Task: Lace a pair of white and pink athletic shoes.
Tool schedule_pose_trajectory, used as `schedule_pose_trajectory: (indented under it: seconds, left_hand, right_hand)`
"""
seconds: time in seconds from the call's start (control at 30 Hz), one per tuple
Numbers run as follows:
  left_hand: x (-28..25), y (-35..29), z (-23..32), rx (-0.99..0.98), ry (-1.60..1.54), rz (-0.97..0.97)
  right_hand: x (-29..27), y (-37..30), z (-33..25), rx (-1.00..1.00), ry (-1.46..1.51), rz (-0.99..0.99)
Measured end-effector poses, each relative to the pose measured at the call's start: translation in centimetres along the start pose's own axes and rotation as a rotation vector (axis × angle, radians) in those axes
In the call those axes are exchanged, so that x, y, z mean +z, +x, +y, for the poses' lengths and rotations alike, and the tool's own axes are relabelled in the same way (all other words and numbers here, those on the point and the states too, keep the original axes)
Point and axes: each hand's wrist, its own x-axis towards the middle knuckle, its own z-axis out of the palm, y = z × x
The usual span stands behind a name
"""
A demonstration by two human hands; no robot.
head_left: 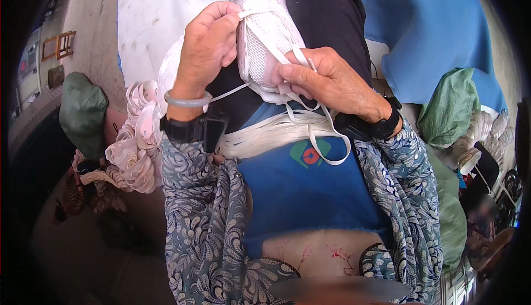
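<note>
A pale, pinkish-white mesh shoe (254,64) lies across my lap, pointing away from me. My left hand (209,42) pinches a flat white shoelace (260,11) at the shoe's left edge. On the other side, my right hand (326,81) grips the lace between thumb and fingers, low over the near end of the shoe. Lace strands run slantwise between the two hands. A loose loop of it hangs below my right hand, over my blue apron (310,200). A thick bundle of white laces (265,137) lies across my lap, nearer to me than the shoe.
Stacks of pale shoe pieces (135,161) stand at my left, beside a green sack (83,106). Another green sack (451,106) and more pale pieces (481,133) are at my right. Blue sheeting (437,34) covers the far right; a white sheet (160,17) spreads far left.
</note>
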Motion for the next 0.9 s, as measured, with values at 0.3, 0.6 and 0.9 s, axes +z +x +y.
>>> schedule_pose_trajectory:
  seconds: [0.3, 0.6, 0.9]
  left_hand:
    - [1.3, -0.3, -0.2, 0.072, 0.316, 0.156]
    - [1.4, -0.3, -0.3, 0.105, 0.412, 0.196]
    - [1.9, -0.2, 0.1, 0.428, 0.981, 0.225]
  right_hand:
    - [-2.3, -1.8, -3.5, 0.153, 0.245, -0.335]
    - [-1.0, -0.9, -3.3, 0.173, 0.010, -0.358]
    - [-0.3, -0.9, -2.1, 0.067, -0.015, -0.232]
